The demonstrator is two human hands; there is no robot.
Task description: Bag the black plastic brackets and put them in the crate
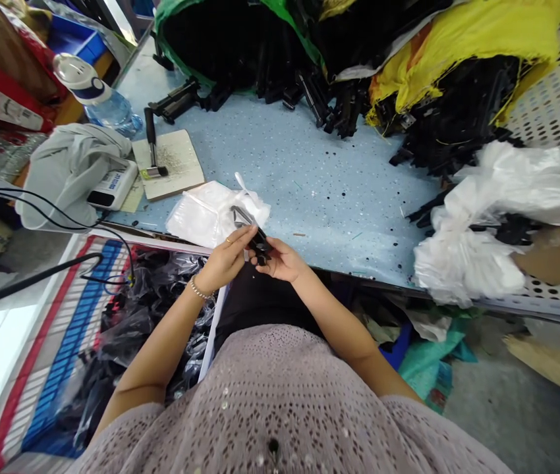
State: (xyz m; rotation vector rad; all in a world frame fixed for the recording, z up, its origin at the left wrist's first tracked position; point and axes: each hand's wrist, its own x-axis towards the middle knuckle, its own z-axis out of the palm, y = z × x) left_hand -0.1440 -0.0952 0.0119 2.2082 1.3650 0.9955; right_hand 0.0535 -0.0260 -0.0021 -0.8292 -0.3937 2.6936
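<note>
Between my hands, over the table's front edge, is a small black plastic part (pixel 259 245) with a slim, shiny bar at its upper end. My left hand (pixel 228 259) closes its fingers on the part's left side; a ring and a bead bracelet show on that hand. My right hand (pixel 284 259) grips the lower right of the same part. Fingers cover some of it, so its exact kind does not show. Just behind my left hand, a stack of clear plastic bags (pixel 201 214) lies on the blue speckled table (pixel 329 184).
Black parts spill from a green sack (pixel 166 33) and a yellow sack (pixel 507 33) at the back. A hammer (pixel 151 141) rests on a board (pixel 181 158) beside a bottle (pixel 107 105). White plastic bags (pixel 477 257) lie right; a striped bag (pixel 57 368) holds bagged parts at left.
</note>
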